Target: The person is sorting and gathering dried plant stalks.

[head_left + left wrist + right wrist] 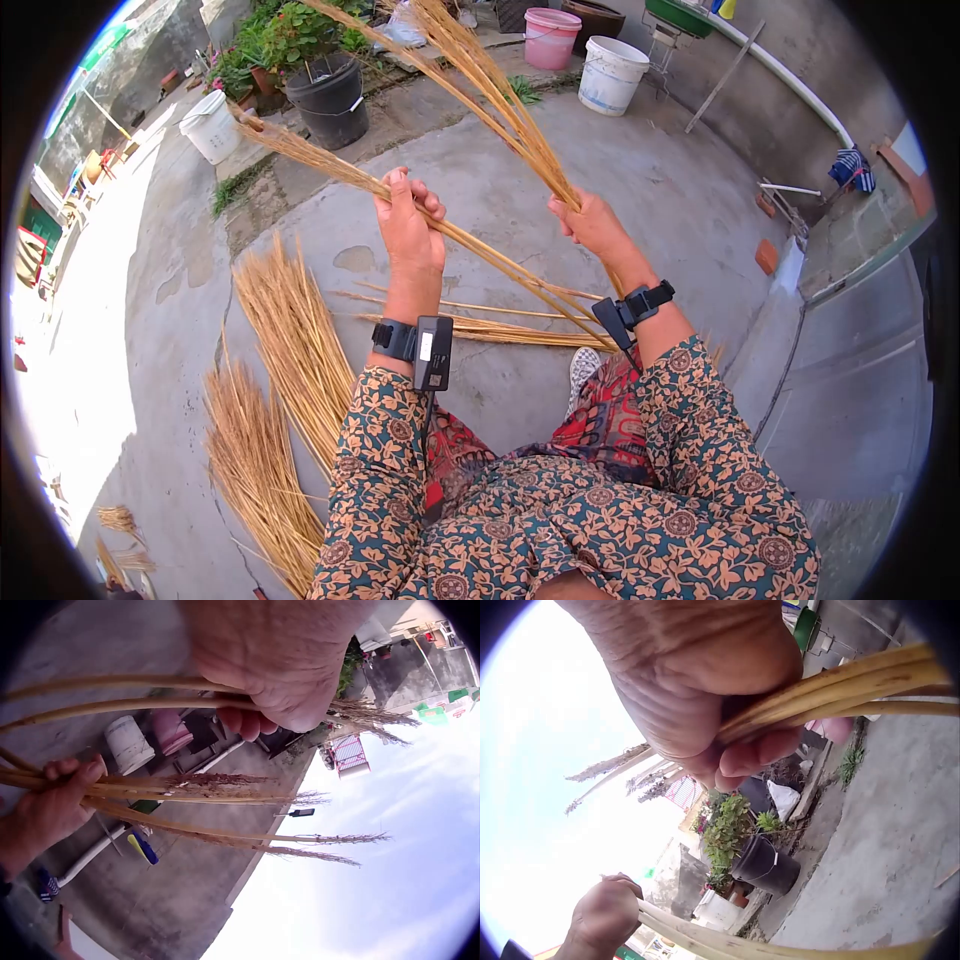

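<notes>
My left hand [408,225] grips a few long dried straw stalks [320,160], plumed ends up and to the left, bare ends slanting down to the right. A thicker bunch of stalks [490,90] rises from my right hand [596,226], whose fingers curl round it. In the left wrist view the right hand [60,810] shows below the left, its stalks fanning into feathery heads. The right wrist view shows several yellow stems [840,690] running through the right palm. More loose stalks [500,333] lie on the ground beneath both hands.
Two large piles of plumed stalks, one upper [290,330] and one lower [250,450], lie on the concrete at left. White buckets [612,75], a pink bucket [551,40] and a black plant pot [328,103] stand along the far side. A metal sheet [850,400] is at right.
</notes>
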Action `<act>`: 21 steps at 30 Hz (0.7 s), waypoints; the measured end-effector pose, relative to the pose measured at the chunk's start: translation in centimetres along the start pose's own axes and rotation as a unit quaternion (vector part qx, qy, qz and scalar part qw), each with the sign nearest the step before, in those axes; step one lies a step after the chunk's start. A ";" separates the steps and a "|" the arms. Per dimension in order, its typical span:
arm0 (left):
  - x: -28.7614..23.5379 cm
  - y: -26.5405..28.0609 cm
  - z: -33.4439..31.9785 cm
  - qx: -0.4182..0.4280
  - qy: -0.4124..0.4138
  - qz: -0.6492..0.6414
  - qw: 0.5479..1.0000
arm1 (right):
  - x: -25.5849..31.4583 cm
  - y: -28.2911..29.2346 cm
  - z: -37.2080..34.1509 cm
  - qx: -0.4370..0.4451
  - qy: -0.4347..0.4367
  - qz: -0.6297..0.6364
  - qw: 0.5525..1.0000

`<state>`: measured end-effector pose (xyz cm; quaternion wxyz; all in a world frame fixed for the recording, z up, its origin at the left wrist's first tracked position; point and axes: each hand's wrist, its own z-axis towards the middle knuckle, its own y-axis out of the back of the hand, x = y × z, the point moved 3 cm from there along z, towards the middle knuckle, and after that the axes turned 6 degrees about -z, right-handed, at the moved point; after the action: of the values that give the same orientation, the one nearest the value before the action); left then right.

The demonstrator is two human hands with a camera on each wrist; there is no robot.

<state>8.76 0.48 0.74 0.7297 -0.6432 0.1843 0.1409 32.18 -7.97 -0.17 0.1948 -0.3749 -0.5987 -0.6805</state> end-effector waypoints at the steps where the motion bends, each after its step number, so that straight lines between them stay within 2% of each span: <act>1: 0.0 0.2 0.0 0.002 0.006 0.006 1.000 | 0.5 0.0 -0.1 -0.026 0.003 -0.045 0.999; 3: 0.0 0.7 0.1 -0.007 0.012 0.015 1.000 | 0.9 -0.1 -0.3 -0.087 0.029 -0.143 0.986; 5: 0.1 0.3 0.0 -0.025 0.015 0.021 0.999 | 1.3 -0.1 -0.4 -0.161 0.074 -0.247 0.953; 11: 0.0 -0.5 -0.6 -0.014 0.032 0.038 0.999 | 1.5 -0.2 -0.4 -0.150 0.073 -0.231 0.959; 14: 0.4 -0.9 -0.8 0.001 0.049 0.035 0.998 | 1.1 -0.9 -0.1 -0.077 0.119 -0.096 0.985; 16: 0.8 -0.4 -0.7 -0.005 0.055 0.041 0.998 | 1.6 -1.4 -0.5 0.021 0.056 0.007 0.998; 17: 1.0 -0.2 -0.6 -0.009 0.059 0.044 0.997 | 2.3 -1.4 -0.9 0.071 0.023 0.059 0.995; 21: 2.0 0.5 -0.6 -0.015 0.086 0.064 0.994 | 3.4 -0.9 -2.1 0.178 0.008 0.185 0.967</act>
<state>10.24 -0.11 -0.65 0.6909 -0.6505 0.2854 0.1343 28.82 -9.15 1.76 0.3855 -0.4327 -0.6289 -0.5183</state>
